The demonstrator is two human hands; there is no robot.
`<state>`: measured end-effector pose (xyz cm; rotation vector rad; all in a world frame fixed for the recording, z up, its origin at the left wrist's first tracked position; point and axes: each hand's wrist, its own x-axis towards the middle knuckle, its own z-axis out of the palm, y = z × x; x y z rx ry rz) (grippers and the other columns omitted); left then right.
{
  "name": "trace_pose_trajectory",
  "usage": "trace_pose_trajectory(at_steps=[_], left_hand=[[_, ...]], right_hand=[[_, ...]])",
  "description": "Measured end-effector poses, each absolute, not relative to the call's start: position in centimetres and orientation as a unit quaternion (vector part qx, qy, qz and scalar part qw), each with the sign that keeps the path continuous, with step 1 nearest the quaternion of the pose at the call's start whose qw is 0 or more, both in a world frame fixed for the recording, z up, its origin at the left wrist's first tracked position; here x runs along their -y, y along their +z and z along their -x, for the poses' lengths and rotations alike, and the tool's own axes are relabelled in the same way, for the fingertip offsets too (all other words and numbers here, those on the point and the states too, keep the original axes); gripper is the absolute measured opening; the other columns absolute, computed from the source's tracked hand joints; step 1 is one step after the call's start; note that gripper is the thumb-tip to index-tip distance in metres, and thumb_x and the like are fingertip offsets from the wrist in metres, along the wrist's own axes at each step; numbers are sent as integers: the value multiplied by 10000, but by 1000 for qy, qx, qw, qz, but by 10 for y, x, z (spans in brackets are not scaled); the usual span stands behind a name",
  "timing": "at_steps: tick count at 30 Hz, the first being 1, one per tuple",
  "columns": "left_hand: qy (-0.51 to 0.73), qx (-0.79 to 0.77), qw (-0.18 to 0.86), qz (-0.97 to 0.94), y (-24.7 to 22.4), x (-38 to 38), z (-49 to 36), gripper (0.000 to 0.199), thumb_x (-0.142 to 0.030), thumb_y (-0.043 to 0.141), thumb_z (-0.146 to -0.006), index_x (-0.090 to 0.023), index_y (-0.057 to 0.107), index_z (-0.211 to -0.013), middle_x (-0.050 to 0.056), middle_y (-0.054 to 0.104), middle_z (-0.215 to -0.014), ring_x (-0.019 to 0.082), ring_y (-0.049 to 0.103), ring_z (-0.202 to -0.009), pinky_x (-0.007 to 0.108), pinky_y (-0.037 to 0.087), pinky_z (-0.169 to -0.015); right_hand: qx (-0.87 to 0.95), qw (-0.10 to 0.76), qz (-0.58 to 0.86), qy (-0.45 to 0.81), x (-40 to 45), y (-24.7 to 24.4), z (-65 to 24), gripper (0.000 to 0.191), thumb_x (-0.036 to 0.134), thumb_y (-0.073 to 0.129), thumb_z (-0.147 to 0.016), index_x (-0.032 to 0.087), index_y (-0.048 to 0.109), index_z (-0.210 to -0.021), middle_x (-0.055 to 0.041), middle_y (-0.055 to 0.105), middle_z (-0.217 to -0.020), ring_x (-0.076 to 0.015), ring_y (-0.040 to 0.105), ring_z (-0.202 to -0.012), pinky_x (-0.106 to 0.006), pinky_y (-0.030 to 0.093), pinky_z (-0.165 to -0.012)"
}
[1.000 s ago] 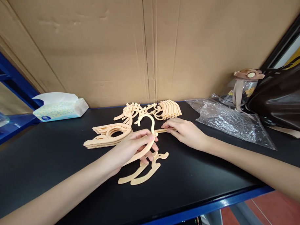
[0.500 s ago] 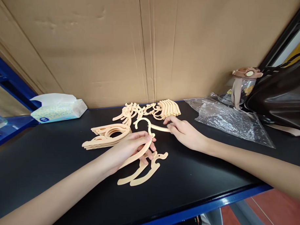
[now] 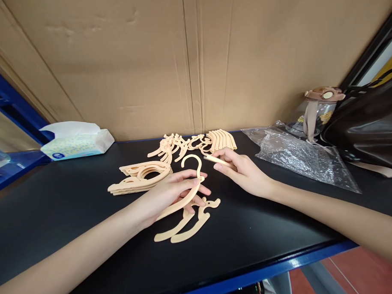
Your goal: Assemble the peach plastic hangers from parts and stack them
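My left hand grips a cream plastic hanger piece, an arm with a hook standing up from its top end. Thumb and fingers pinch it near the joint. A separate hanger arm is held in my right hand, its narrow end pointing left towards the hook, apart from it. Below my left hand, two loose hanger parts lie on the black tabletop. Left of that hand rests a stack of folded hangers. Behind are a jumble of hook parts and a row of curved arms.
A tissue pack stands at the back left. Clear plastic wrapping lies to the right, near a strapped bottle and a dark bag. Cardboard walls off the back; a blue rim edges the table's front.
My right hand has turned the loose arm, so its end now points up and left. The hooked piece in my left hand has shifted slightly right.
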<state>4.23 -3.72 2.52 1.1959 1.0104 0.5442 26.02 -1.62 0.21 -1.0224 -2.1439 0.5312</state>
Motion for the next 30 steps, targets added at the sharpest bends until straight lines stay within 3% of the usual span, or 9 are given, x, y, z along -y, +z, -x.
trace_pose_trajectory(at_steps=[6, 15, 22, 30], left_hand=[[258, -460, 675, -516, 24, 38, -43, 153, -192, 567, -850, -175, 588, -1001, 99, 642, -1154, 171, 693, -810, 204, 516, -545], [253, -436, 665, -551, 24, 37, -43, 151, -255, 556, -851, -172, 661, -920, 80, 601, -1219, 147, 672, -790, 198, 519, -534], [255, -459, 664, -532, 23, 37, -42, 195, -329, 576, -880, -173, 641, -978, 47, 693, -779, 179, 699, -720, 233, 552, -602], [243, -427, 672, -554, 23, 36, -39, 224, -341, 610, -875, -152, 667, -981, 52, 682, -820, 165, 677, -810, 211, 558, -639]], right_hand=[[870, 296, 353, 177, 18, 4, -258, 322, 394, 375, -975, 188, 624, -969, -16, 635, -853, -121, 558, -738, -233, 378, -683], [908, 230, 335, 102, 19, 2, -258, 176, 276, 512, -904, 188, 661, -876, 5, 623, -762, -107, 548, -693, -219, 342, -591], [921, 208, 329, 16, 21, 3, -260, 277, 371, 448, -951, 213, 675, -964, -13, 635, -820, -116, 563, -712, -236, 299, -546], [925, 236, 293, -53, 20, -1, -260, 287, 374, 458, -949, 173, 662, -961, -18, 632, -803, -128, 555, -717, -237, 376, -634]])
